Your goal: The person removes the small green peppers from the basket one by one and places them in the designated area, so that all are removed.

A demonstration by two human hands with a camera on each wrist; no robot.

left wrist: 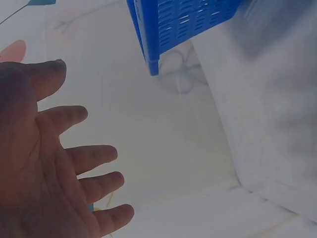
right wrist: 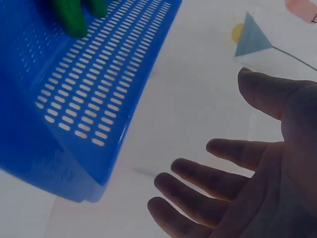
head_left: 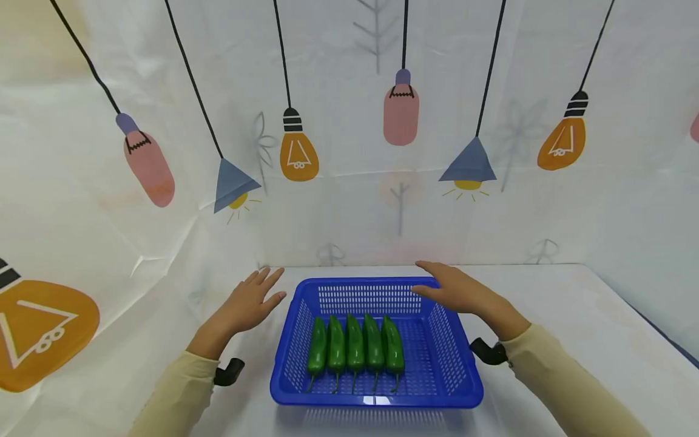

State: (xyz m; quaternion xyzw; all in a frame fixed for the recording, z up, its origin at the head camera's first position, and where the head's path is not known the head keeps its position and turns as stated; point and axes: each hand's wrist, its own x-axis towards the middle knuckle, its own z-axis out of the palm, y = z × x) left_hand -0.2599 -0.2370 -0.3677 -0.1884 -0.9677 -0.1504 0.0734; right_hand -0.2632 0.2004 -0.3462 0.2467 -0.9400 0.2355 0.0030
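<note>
Several green chili peppers [head_left: 355,346] lie side by side in a row, stems toward me, in the left and middle part of a blue plastic basket [head_left: 437,397]. My left hand [head_left: 246,309] is raised to the left of the basket, fingers spread and holding nothing. On the other side, my right hand [head_left: 464,292] hovers by the basket's far right corner, its fingers extended and nothing in it. Both wrist views show a gap between the hand and the basket wall [right wrist: 111,79]. Only the tips of some peppers [right wrist: 72,17] appear in the right wrist view.
The basket stands on a white table [head_left: 546,315] with its far edge close to a white backdrop [head_left: 349,212] printed with hanging lamps and bulbs. A fold of backdrop runs along the left side. Black wrist mounts [head_left: 229,371] sit under both wrists.
</note>
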